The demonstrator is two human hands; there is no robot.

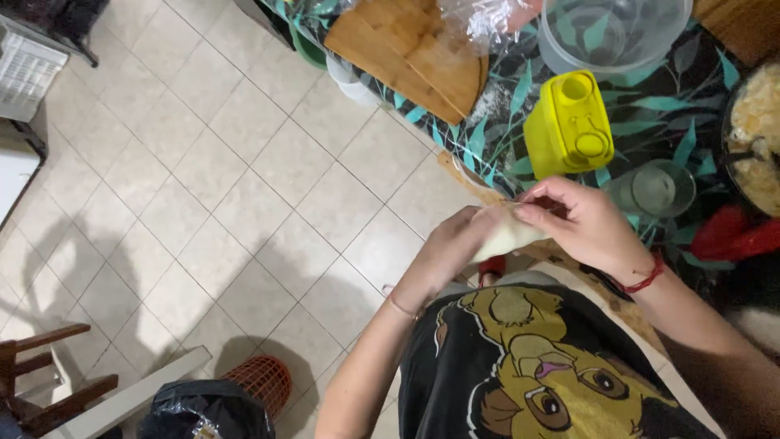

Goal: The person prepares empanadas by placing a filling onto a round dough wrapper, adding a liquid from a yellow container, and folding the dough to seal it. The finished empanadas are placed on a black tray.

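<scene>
Both my hands meet in front of my chest, at the edge of a table with a leaf-patterned cloth point(650, 106). My left hand point(451, 244) cups a pale, soft lump of dough point(508, 237) from below. My right hand point(581, 223) pinches the top edge of the dough with its fingertips. A red cord bracelet sits on my right wrist and a thin one on my left. The dough is mostly hidden between my fingers.
On the table stand a yellow lidded container point(569, 122), a glass point(660, 189), a clear plastic bowl point(613, 32), a wooden board point(414, 53) and a dark pan of food point(756, 138). On the tiled floor are a red mesh bin point(262, 384), a black bag point(203, 410) and a wooden chair point(41, 382).
</scene>
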